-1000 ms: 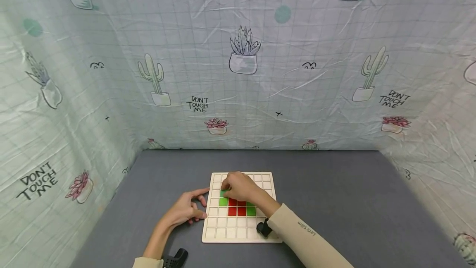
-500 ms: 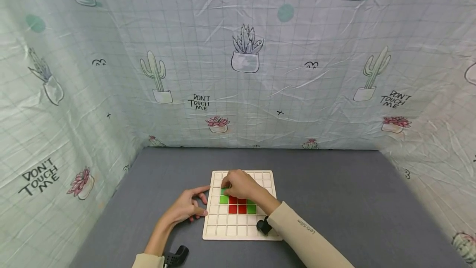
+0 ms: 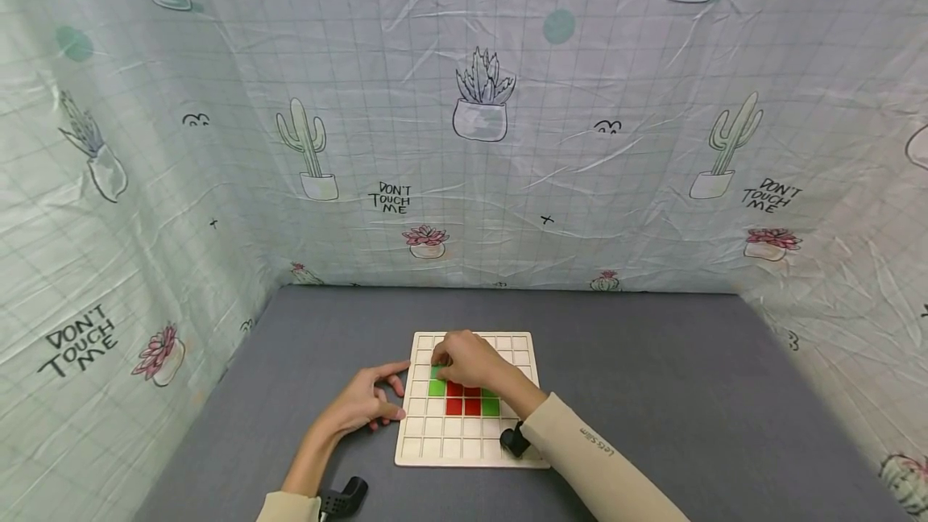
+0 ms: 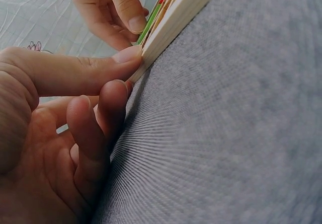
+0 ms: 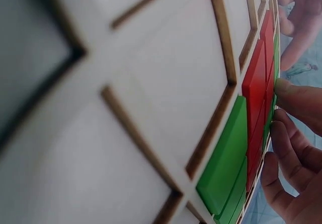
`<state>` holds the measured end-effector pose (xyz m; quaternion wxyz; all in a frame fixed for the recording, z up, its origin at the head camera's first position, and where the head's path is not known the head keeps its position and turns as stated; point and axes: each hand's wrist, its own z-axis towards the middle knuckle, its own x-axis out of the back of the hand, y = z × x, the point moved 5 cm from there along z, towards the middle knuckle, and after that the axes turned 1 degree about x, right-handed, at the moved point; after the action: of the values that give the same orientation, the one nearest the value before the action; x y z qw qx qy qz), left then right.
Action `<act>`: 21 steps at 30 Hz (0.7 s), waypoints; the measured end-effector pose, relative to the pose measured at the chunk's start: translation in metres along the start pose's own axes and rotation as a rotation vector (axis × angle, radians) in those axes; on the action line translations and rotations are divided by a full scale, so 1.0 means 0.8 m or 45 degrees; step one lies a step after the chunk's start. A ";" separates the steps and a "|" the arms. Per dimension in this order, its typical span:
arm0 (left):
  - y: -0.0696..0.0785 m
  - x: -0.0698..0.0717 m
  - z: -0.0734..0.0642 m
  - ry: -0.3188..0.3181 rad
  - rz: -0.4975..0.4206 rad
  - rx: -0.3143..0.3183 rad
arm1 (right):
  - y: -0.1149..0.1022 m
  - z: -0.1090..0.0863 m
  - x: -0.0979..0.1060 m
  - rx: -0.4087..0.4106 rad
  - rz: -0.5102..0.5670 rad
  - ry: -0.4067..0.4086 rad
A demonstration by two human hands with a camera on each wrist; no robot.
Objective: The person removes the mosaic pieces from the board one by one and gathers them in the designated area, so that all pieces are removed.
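Note:
A pale wooden grid board [image 3: 432, 449] lies on the dark table, with red square tiles [image 3: 472, 407] in its middle cells and green tiles at the sides. My right hand [image 3: 471, 361] reaches over the board, thumb and fingertips pinching a green tile [image 3: 436, 373] in the upper left part of the grid. Just below that one sits another green tile [image 3: 437, 388]. At the board's left side, my left hand [image 3: 357, 407] touches the edge with the tips of the thumb and an outstretched finger. The left wrist view shows that thumb [image 4: 100, 73] against the board's side.
A green tile [image 3: 490, 408] sits right of the lower red ones, partly below my right wrist. Black wrist cameras are strapped to both arms, the left one [image 3: 344, 498] close over the table. A cactus-print curtain [image 3: 551, 143] stands behind the grey tabletop [image 3: 638, 377].
The head view has tilted slightly, so the whole scene sits a little higher. Both hands keep their places on the board, and the tiles have not visibly moved.

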<state>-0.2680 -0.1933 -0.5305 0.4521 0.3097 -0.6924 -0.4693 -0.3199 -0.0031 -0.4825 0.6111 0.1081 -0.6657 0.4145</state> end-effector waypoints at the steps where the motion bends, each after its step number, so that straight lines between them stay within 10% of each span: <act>1: 0.000 0.000 0.000 0.001 0.001 -0.002 | 0.000 0.000 0.000 0.000 0.000 -0.002; 21: -0.004 -0.001 0.001 0.021 0.042 -0.027 | -0.001 -0.004 -0.001 0.010 0.045 -0.025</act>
<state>-0.2684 -0.1933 -0.5337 0.4688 0.2972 -0.6887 -0.4665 -0.3170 -0.0020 -0.4831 0.5968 0.1030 -0.6717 0.4268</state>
